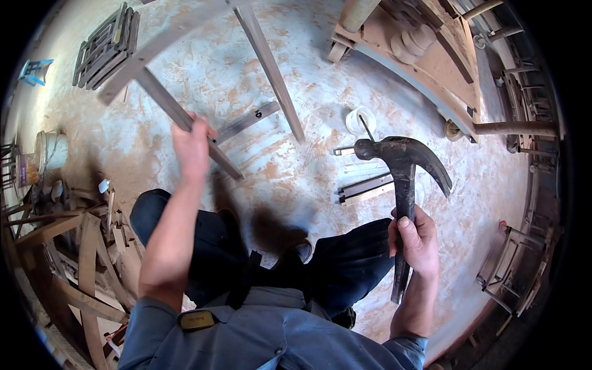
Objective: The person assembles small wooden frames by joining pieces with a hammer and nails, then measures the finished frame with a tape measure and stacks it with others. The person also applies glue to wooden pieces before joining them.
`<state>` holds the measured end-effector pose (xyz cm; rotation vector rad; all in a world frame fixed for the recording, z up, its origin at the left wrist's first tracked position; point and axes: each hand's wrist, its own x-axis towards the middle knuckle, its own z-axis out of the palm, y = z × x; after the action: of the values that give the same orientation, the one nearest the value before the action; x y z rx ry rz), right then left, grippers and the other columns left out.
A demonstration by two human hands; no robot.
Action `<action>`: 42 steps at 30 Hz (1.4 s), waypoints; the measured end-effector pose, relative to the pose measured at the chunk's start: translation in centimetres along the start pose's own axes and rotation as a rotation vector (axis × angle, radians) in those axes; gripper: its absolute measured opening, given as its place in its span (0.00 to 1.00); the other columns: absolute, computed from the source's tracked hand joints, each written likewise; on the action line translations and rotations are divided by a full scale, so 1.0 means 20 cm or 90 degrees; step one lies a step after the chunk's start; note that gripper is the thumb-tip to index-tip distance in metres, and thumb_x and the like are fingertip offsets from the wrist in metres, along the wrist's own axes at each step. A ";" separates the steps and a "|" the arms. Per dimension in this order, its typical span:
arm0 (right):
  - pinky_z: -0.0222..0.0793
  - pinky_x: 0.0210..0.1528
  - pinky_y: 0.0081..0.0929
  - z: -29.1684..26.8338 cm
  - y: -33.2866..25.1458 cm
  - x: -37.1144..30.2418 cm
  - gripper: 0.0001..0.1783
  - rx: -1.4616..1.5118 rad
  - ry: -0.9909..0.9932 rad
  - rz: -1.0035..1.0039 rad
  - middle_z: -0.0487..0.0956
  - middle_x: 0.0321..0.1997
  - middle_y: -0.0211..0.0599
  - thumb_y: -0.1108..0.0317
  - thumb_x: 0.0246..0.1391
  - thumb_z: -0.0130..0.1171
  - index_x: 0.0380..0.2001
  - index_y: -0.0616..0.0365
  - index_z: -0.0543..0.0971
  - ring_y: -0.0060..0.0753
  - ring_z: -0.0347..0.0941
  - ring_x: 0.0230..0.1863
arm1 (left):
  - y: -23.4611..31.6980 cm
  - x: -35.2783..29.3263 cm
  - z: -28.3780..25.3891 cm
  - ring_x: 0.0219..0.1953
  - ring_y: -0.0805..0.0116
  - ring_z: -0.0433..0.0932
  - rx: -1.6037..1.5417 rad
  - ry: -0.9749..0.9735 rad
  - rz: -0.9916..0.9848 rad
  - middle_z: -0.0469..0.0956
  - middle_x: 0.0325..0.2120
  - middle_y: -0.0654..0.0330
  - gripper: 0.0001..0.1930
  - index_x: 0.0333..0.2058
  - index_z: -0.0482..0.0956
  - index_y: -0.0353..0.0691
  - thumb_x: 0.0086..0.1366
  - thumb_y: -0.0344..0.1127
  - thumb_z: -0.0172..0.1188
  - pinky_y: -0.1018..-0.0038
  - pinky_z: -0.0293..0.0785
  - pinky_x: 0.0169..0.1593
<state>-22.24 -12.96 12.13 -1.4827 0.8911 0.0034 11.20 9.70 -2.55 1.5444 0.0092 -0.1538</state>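
Observation:
My left hand is closed around one leg of a wooden frame, which is held up off the floor and tilted. The frame has a long top rail, a second leg and a crosspiece with a dark round spot on it. In my right hand is a claw hammer, gripped by its handle with the head up and the claw pointing right. A white tub with a thin stick in it stands on the floor just beyond the hammer head.
Short wooden strips lie on the floor left of the hammer. A wooden workbench stands at the far right. Stacked slatted pieces lie far left, near a small blue stool. Scrap timber crowds the near left, below a white bucket.

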 end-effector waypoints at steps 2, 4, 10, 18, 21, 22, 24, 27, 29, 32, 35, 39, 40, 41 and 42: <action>0.60 0.18 0.17 0.01 0.01 0.01 0.19 0.034 0.001 -0.002 0.72 0.18 0.30 0.57 0.65 0.54 0.40 0.66 0.72 0.18 0.65 0.15 | 0.10 0.19 -0.07 0.29 0.73 0.75 0.014 -0.064 0.055 0.72 0.24 0.63 0.06 0.32 0.70 0.40 0.60 0.29 0.59 0.74 0.69 0.36; 0.61 0.18 0.16 0.03 0.00 0.03 0.19 0.058 -0.004 0.000 0.72 0.19 0.31 0.56 0.65 0.54 0.40 0.66 0.72 0.18 0.66 0.15 | 0.16 0.31 -0.11 0.30 0.74 0.73 0.007 0.002 0.087 0.72 0.25 0.64 0.07 0.30 0.70 0.41 0.59 0.27 0.61 0.75 0.68 0.37; 0.64 0.18 0.18 0.05 0.04 0.11 0.22 0.157 -0.037 0.020 0.73 0.21 0.35 0.52 0.64 0.55 0.41 0.66 0.72 0.22 0.67 0.14 | 0.14 0.40 -0.08 0.30 0.73 0.71 -0.036 0.034 0.089 0.71 0.26 0.65 0.10 0.30 0.71 0.42 0.57 0.22 0.63 0.74 0.67 0.38; 0.65 0.16 0.19 0.13 0.14 0.18 0.22 0.200 -0.003 0.087 0.73 0.20 0.36 0.52 0.64 0.55 0.40 0.64 0.71 0.23 0.67 0.13 | -0.07 0.41 -0.12 0.30 0.70 0.72 -0.050 -0.038 0.041 0.70 0.26 0.63 0.11 0.32 0.70 0.40 0.55 0.19 0.62 0.73 0.68 0.40; 0.65 0.16 0.19 0.15 0.18 0.19 0.22 0.202 -0.001 0.117 0.73 0.20 0.35 0.52 0.64 0.55 0.40 0.65 0.71 0.23 0.67 0.12 | -0.20 0.36 -0.16 0.31 0.69 0.73 -0.088 -0.043 0.024 0.71 0.26 0.62 0.10 0.32 0.70 0.40 0.56 0.19 0.61 0.72 0.69 0.40; 0.65 0.16 0.19 0.15 0.20 0.19 0.22 0.203 -0.001 0.125 0.73 0.20 0.35 0.52 0.64 0.55 0.40 0.65 0.71 0.23 0.67 0.12 | -0.24 0.35 -0.16 0.32 0.69 0.74 -0.088 -0.037 0.021 0.72 0.26 0.61 0.10 0.33 0.71 0.40 0.57 0.18 0.60 0.73 0.69 0.41; 0.65 0.15 0.19 0.16 0.20 0.20 0.22 0.193 0.005 0.134 0.73 0.20 0.35 0.52 0.63 0.56 0.40 0.65 0.71 0.23 0.67 0.12 | -0.29 0.34 -0.17 0.32 0.69 0.74 -0.085 -0.026 0.023 0.73 0.26 0.61 0.09 0.33 0.71 0.39 0.57 0.18 0.59 0.72 0.69 0.41; 0.64 0.15 0.19 0.18 0.19 0.20 0.23 0.190 0.009 0.143 0.73 0.20 0.35 0.52 0.63 0.56 0.40 0.65 0.71 0.23 0.67 0.12 | -0.34 0.34 -0.20 0.32 0.69 0.74 -0.074 -0.027 0.028 0.73 0.26 0.60 0.09 0.33 0.71 0.39 0.58 0.18 0.59 0.72 0.69 0.41; 0.64 0.15 0.19 0.19 0.20 0.21 0.23 0.185 0.007 0.143 0.73 0.20 0.35 0.51 0.63 0.56 0.40 0.65 0.71 0.23 0.67 0.12 | -0.37 0.35 -0.23 0.32 0.69 0.74 -0.064 -0.028 0.036 0.74 0.26 0.60 0.09 0.33 0.71 0.39 0.58 0.18 0.60 0.72 0.69 0.42; 0.64 0.15 0.19 0.19 0.20 0.21 0.24 0.169 0.009 0.142 0.73 0.20 0.35 0.50 0.63 0.56 0.40 0.65 0.71 0.23 0.67 0.12 | -0.39 0.35 -0.24 0.32 0.69 0.74 -0.051 -0.024 0.044 0.74 0.26 0.60 0.09 0.33 0.72 0.39 0.58 0.19 0.60 0.72 0.69 0.42; 0.64 0.15 0.19 0.20 0.20 0.21 0.24 0.166 0.010 0.144 0.73 0.20 0.35 0.50 0.62 0.57 0.40 0.65 0.71 0.23 0.67 0.12 | -0.39 0.35 -0.25 0.33 0.70 0.74 -0.040 -0.022 0.049 0.74 0.26 0.60 0.09 0.34 0.72 0.38 0.58 0.19 0.60 0.72 0.70 0.42; 0.64 0.14 0.19 0.22 0.19 0.20 0.24 0.160 0.016 0.146 0.73 0.19 0.34 0.50 0.62 0.57 0.39 0.65 0.71 0.22 0.67 0.12 | -0.41 0.36 -0.26 0.34 0.70 0.74 -0.044 -0.024 0.045 0.74 0.27 0.61 0.09 0.34 0.72 0.38 0.58 0.19 0.61 0.73 0.69 0.43; 0.64 0.14 0.18 0.22 0.19 0.20 0.24 0.158 0.017 0.145 0.73 0.19 0.34 0.50 0.62 0.57 0.39 0.65 0.71 0.22 0.67 0.12 | -0.42 0.36 -0.26 0.34 0.70 0.73 -0.045 -0.023 0.046 0.73 0.27 0.61 0.09 0.34 0.72 0.38 0.58 0.19 0.61 0.73 0.69 0.43; 0.64 0.14 0.18 0.22 0.19 0.20 0.24 0.156 0.018 0.144 0.73 0.19 0.34 0.50 0.62 0.57 0.39 0.65 0.71 0.22 0.67 0.12 | -0.42 0.36 -0.27 0.34 0.71 0.73 -0.050 -0.025 0.046 0.73 0.27 0.61 0.09 0.34 0.72 0.38 0.58 0.19 0.61 0.73 0.69 0.44; 0.64 0.14 0.18 0.22 0.19 0.20 0.24 0.154 0.020 0.143 0.73 0.19 0.34 0.50 0.62 0.57 0.39 0.65 0.71 0.22 0.67 0.12 | -0.42 0.36 -0.26 0.34 0.71 0.73 -0.054 -0.027 0.047 0.73 0.27 0.61 0.09 0.33 0.72 0.38 0.58 0.19 0.61 0.73 0.69 0.44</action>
<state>-19.14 -10.62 6.23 -1.1554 1.0417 0.0375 17.97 14.13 -11.83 1.4539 -0.0745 -0.1263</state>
